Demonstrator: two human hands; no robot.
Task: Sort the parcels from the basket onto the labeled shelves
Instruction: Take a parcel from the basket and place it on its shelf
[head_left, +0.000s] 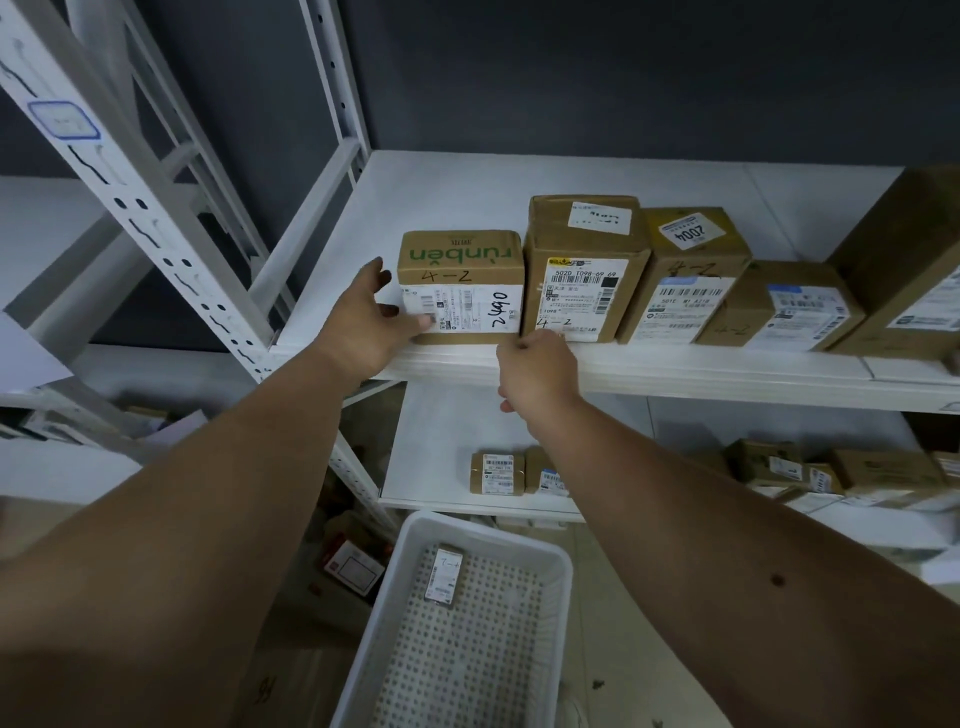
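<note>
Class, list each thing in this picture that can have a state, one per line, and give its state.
left hand: open, fingers on the left side and front of the runben box
right hand: fingers curled, at the shelf edge, holds nothing visible
runben box: upright on the upper shelf, marked 4-2
tall box: upright beside it, taped shut
upper shelf: holds a row of boxes
basket: on the floor, one small parcel left inside

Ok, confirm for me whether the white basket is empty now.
No, one small flat parcel marked 7-4 lies in the white basket.
</note>
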